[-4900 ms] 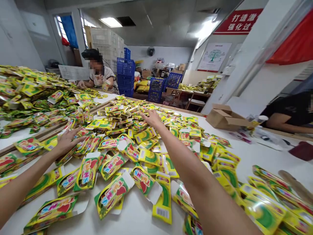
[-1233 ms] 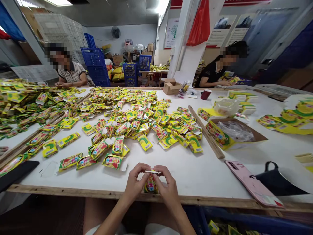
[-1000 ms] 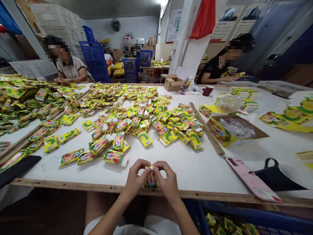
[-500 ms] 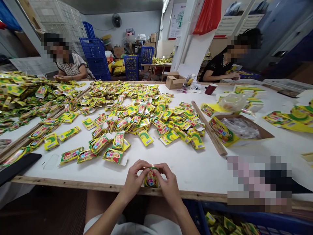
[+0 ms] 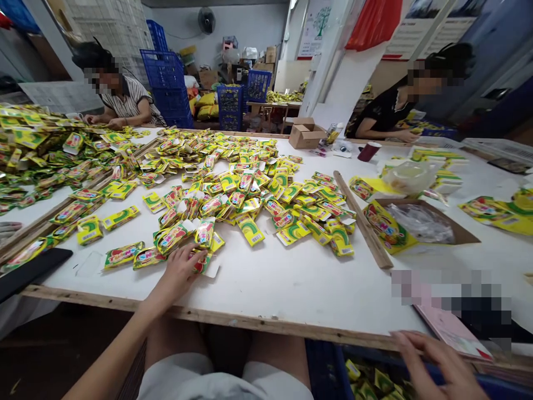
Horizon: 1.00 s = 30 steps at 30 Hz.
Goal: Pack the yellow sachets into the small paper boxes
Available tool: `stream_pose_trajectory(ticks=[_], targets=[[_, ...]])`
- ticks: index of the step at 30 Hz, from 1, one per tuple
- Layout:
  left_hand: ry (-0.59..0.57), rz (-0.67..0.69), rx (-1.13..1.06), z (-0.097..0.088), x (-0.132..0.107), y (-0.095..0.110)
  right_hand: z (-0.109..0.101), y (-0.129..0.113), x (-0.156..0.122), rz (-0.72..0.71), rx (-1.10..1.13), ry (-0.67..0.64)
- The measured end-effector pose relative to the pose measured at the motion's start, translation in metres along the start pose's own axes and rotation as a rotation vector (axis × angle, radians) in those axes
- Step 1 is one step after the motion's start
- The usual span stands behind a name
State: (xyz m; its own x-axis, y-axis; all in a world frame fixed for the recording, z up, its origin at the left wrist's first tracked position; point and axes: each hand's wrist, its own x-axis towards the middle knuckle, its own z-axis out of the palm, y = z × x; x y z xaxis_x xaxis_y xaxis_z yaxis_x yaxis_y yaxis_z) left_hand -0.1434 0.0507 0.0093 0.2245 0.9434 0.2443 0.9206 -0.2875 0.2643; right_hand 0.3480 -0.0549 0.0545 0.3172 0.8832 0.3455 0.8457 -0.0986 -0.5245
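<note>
My left hand (image 5: 181, 273) reaches over the near edge of the pile, its fingers closed on a small yellow and green carton (image 5: 202, 263) printed with red fruit. That carton lies on the white table with a white flap sticking out to the right. My right hand (image 5: 441, 364) is low at the right, by the table's front edge and over a blue crate (image 5: 327, 364). Its fingers are apart and I see nothing in them. Several similar cartons (image 5: 371, 383) lie in the crate.
A big heap of cartons (image 5: 250, 189) covers the table's middle. Wooden strips (image 5: 362, 222) lie at either side of it. At right are an opened box with clear plastic (image 5: 418, 219) and a pink flat item (image 5: 453, 328). Two people sit across the table.
Both hands held one carton at the table's front edge before. They have parted: my left went to another carton at the pile, my right moved to the crate, without the carton showing.
</note>
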Motion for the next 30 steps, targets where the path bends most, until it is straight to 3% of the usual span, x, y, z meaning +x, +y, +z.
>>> stream_pose_trajectory(ticks=[2,4,7,10,13,15,19,23,27,30], targets=[[0.003,0.01,0.004,0.001,0.003,0.001,0.024,-0.033,-0.006,0.004,0.138,-0.052],[0.005,0.006,-0.076,0.0,0.005,0.014,0.054,-0.078,-0.012,-0.055,0.318,-0.115],[-0.009,-0.1,-0.311,0.0,0.007,0.053,0.094,-0.14,-0.022,-0.162,0.542,-0.245],[-0.014,-0.239,-0.617,0.011,0.007,0.101,0.123,-0.172,-0.03,-0.182,0.691,-0.353],[-0.027,-0.236,-0.849,0.029,0.003,0.134,0.144,-0.172,-0.031,-0.091,0.768,-0.335],[-0.043,-0.194,-0.979,0.038,0.0,0.142,0.152,-0.161,-0.03,-0.018,0.812,-0.301],[-0.096,-0.124,-1.091,0.038,-0.004,0.138,0.152,-0.141,-0.025,0.006,0.864,-0.364],[-0.15,-0.063,-1.079,0.027,0.002,0.135,0.145,-0.141,-0.015,-0.059,0.797,-0.439],[-0.032,-0.041,-1.105,0.03,0.007,0.139,0.146,-0.146,-0.005,-0.126,0.761,-0.384],[0.043,-0.067,-1.127,0.039,0.003,0.142,0.15,-0.144,-0.007,-0.097,0.795,-0.301]])
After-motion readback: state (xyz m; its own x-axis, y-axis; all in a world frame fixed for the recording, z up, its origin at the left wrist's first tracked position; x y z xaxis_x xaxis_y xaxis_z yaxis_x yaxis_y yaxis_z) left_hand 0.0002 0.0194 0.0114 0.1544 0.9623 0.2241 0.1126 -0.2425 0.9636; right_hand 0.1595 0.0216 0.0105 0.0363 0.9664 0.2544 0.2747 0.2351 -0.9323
